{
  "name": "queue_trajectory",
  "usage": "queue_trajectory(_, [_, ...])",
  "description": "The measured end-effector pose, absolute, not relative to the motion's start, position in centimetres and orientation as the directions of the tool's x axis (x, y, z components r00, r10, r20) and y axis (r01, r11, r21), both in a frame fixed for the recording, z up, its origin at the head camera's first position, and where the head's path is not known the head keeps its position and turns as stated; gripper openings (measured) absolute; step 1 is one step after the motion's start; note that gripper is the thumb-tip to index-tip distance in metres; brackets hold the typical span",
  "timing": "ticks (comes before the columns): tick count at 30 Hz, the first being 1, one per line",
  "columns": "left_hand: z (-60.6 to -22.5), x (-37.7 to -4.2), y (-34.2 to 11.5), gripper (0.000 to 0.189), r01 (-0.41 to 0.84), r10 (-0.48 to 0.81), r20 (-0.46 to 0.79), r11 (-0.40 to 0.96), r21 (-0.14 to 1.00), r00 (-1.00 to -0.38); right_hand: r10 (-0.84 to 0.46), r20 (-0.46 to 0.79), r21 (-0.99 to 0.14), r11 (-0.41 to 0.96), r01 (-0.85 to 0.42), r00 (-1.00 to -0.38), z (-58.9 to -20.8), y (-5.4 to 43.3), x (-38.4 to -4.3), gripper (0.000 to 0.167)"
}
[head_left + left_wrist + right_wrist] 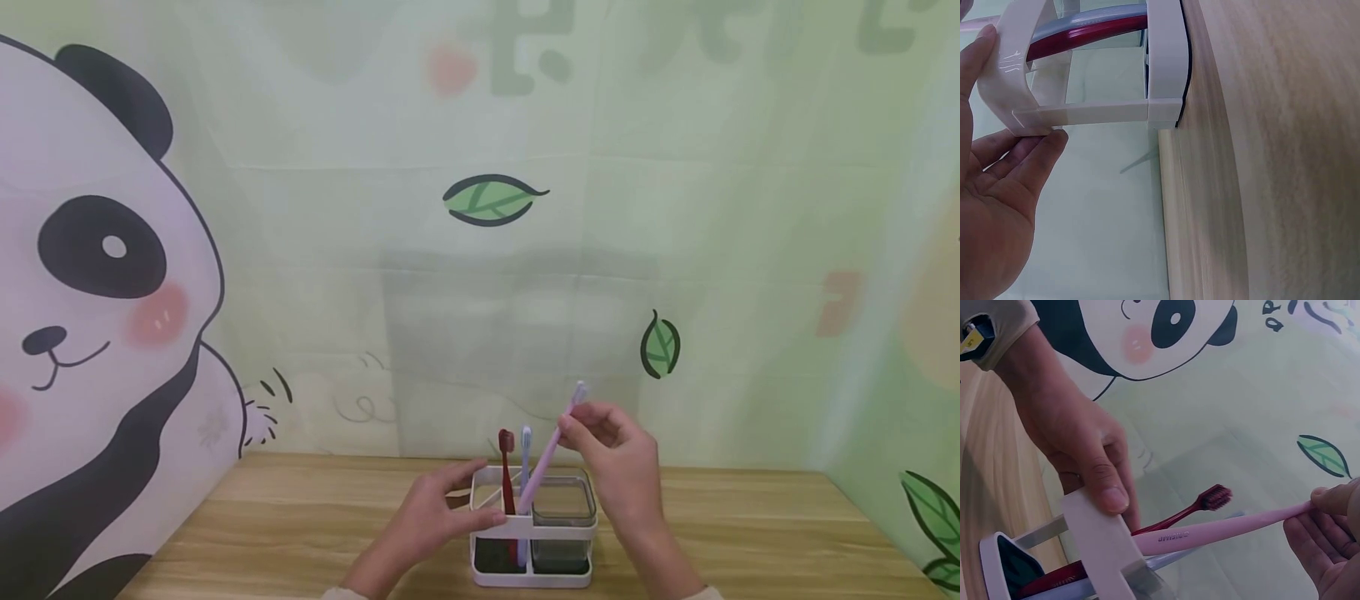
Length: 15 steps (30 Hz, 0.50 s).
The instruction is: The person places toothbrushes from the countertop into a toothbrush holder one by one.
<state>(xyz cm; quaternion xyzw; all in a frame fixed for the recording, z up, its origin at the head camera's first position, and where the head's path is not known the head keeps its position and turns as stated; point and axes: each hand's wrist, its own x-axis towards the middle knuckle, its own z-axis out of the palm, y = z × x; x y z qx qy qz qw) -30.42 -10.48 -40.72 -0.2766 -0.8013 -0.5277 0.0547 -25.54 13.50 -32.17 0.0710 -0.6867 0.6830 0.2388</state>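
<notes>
A white toothbrush holder stands on the table, and my left hand grips the left side of its upper frame, thumb at the front. My right hand pinches a pink toothbrush by the neck, just below its bristles. The pink toothbrush slants, its handle end low at the holder's top opening; the frame hides its tip. A red toothbrush and a light blue toothbrush stand in the left compartment, bristles up. In the left wrist view, their handles show inside the frame.
A clear cup sits in the holder's right compartment. The wood-grain table reaches back to a pale green cloth backdrop printed with a panda and leaves.
</notes>
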Motion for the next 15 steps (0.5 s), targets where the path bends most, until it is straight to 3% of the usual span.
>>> queue_trajectory(15, [-40.8,-30.5,-10.5,0.069,0.52,0.389,0.402,0.275,0.809,-0.829,0.158,0.4,-0.915,0.133,-0.382,-0.903,-33.9,12.3,-26.3,0.02])
